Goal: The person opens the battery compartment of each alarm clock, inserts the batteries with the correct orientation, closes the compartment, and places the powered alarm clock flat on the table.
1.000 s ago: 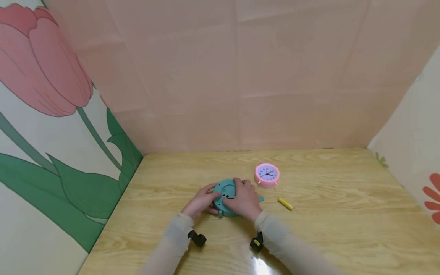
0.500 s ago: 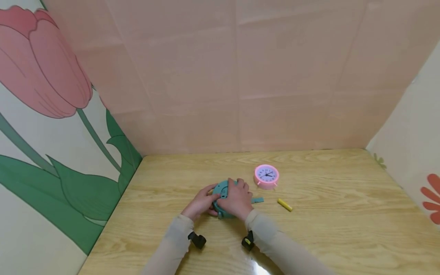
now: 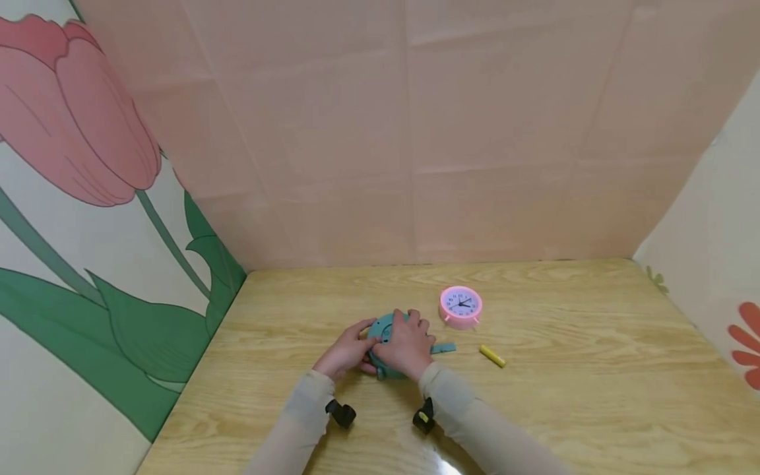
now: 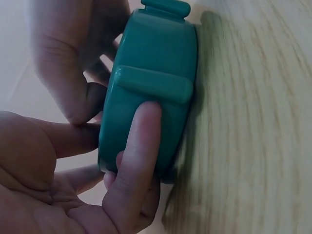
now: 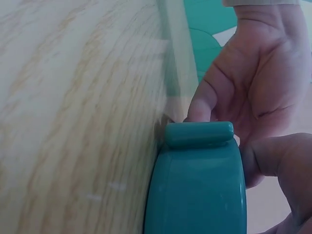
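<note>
Grips with the left hand (image 3: pixel 346 351) the left side of a round, glossy teal plastic case (image 4: pixel 151 51), with the thumb on its upturned face and one fingertip on its curved side, just beside a short rounded teal bar (image 4: pixel 153 85). Holds the same case with the right hand (image 3: pixel 404 348), curled over its far and right edges, with a bent thumb on the face near the left one; cannot make out the space under those fingers. Has the case on a pale wood-grain tabletop (image 3: pixel 594 376), between the two hands. Shows a flat, narrow teal strip (image 3: pixel 443 348) just beside the right hand and, farther right, a small yellow cylinder (image 3: pixel 492 356) lying at a slant. Includes, beyond these, a round pink clock (image 3: pixel 460 307), dial up, with short legs toward the person. Wears pale long sleeves (image 3: pixel 297 409) and a black device (image 3: pixel 341 413) at each wrist. Faces a creased pink panel (image 3: pixel 410 132), with a large painted pink tulip (image 3: pixel 89 125) to the left.
</note>
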{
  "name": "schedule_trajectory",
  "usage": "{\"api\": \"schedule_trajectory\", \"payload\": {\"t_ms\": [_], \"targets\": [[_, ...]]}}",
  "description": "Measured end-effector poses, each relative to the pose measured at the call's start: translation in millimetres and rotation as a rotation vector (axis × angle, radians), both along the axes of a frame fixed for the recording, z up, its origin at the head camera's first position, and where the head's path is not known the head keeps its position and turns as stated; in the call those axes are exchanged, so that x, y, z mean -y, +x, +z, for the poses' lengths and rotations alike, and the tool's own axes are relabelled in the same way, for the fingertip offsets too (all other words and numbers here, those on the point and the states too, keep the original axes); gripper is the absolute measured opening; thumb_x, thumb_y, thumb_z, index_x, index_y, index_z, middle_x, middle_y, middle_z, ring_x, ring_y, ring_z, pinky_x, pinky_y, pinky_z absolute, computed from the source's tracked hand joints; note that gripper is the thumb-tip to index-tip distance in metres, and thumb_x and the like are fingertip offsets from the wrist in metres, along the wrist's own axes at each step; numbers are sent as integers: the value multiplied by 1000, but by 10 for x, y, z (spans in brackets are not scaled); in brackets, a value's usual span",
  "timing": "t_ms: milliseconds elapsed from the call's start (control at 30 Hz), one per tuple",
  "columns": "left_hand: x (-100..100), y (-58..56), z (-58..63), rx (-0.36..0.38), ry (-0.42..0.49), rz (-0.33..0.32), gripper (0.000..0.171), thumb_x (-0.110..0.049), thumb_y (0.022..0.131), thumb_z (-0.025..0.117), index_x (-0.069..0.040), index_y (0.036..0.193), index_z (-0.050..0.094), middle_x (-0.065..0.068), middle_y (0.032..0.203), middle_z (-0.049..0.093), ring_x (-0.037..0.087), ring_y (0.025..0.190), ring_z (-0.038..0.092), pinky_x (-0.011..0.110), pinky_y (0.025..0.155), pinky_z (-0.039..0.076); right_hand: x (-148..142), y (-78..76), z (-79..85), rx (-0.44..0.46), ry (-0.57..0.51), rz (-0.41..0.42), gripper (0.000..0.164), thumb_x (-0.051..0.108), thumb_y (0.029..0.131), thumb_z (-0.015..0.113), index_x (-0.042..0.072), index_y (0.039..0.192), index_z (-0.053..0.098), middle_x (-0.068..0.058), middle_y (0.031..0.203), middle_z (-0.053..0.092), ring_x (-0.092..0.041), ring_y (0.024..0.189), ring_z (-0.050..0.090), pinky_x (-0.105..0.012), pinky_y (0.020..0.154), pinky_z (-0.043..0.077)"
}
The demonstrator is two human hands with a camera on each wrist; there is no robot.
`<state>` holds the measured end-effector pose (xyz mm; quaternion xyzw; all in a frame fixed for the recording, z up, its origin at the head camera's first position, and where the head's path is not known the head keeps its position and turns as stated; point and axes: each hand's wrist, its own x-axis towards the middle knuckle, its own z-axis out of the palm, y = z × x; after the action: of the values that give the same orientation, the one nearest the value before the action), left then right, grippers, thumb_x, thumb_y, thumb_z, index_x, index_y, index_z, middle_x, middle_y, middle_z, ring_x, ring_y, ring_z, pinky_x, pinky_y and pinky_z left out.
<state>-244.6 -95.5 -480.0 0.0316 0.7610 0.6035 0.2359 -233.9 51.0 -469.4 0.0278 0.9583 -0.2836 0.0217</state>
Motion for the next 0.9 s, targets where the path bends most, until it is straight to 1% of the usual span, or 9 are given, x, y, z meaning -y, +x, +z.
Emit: {"api": "schedule_trajectory", "payload": {"t_ms": [100, 300, 467, 567, 767, 900], "targets": [[1, -4, -1, 5, 9, -10, 58, -13, 104, 54, -10, 157, 31, 17, 101, 61, 18, 68, 63, 39, 66, 64, -15, 9, 13, -5, -16, 3, 84, 40, 76, 79, 3, 144, 46, -30, 146, 37, -50, 130, 37, -73, 97, 39], [27, -23, -13, 34, 32, -27, 58, -13, 104, 53, -9, 157, 30, 13, 94, 61, 16, 67, 59, 38, 70, 64, -86, 5, 19, 14, -58, 35, 85, 36, 76, 82, 4, 145, 45, -29, 145, 38, -49, 128, 39, -70, 97, 41], [44, -38, 0, 45, 27, -26, 57, -15, 104, 55, -10, 156, 32, 12, 96, 58, 15, 65, 56, 37, 69, 64, -223, -41, -16, 58, -135, 73, 79, 30, 80, 82, 13, 147, 43, -27, 139, 43, -44, 121, 43, -64, 95, 45], [58, -33, -5, 46, 23, -21, 57, -16, 104, 55, -11, 156, 33, 14, 99, 57, 15, 65, 56, 38, 69, 64, -269, -41, -21, 79, -164, 82, 78, 30, 81, 82, 17, 148, 43, -26, 136, 46, -42, 116, 46, -61, 92, 47], [50, -38, -16, 48, 30, -21, 56, -17, 104, 56, -12, 156, 34, 13, 97, 58, 15, 64, 56, 37, 69, 64, -301, -41, -2, 89, -176, 82, 77, 29, 81, 83, 19, 147, 45, -25, 134, 47, -41, 116, 46, -62, 92, 47], [35, -45, -17, 51, 25, -15, 56, -17, 104, 56, -12, 156, 34, 12, 95, 56, 15, 63, 55, 36, 67, 64, -369, -69, -4, 92, -177, 132, 75, 27, 83, 82, 19, 148, 45, -24, 134, 49, -40, 117, 47, -61, 93, 48]]}}
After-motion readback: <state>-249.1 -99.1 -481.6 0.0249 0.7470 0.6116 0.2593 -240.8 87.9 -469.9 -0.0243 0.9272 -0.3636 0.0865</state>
